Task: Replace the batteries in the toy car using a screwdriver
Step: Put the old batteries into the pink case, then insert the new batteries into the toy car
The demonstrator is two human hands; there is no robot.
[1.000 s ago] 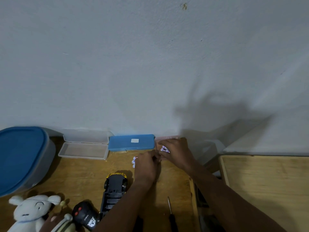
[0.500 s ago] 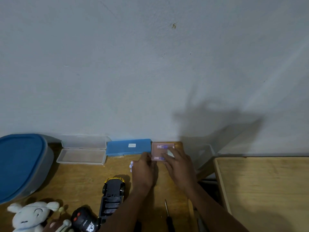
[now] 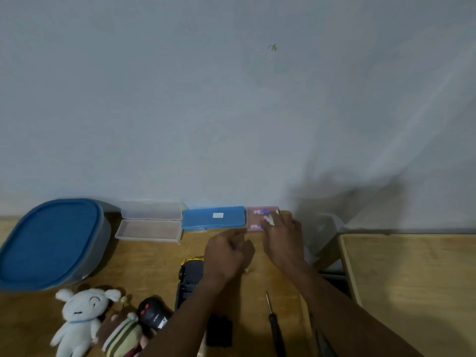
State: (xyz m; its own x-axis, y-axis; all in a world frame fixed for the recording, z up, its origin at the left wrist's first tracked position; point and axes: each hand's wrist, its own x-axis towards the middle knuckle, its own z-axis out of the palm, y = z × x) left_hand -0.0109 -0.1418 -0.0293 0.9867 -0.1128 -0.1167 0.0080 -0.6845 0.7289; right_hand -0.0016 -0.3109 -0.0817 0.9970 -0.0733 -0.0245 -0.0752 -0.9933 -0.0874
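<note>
Fingers of the right hand (image 3: 283, 238) lay stretched out and slightly spread, tips resting on the pink case (image 3: 253, 219) against the wall at lower centre; a small white bit (image 3: 272, 220) showed between two of them, though whether it was gripped could not be told; the left hand (image 3: 225, 253), just left of the right, had its fingers curled under, and whether they enclosed anything could not be told; the toy car (image 3: 191, 275) lay belly-up on the wooden table (image 3: 144, 264) at lower centre, partly under the left wrist; the screwdriver (image 3: 274, 323) lay between the two forearms, untouched; a blue case (image 3: 213, 218) sat just left of the pink one.
</note>
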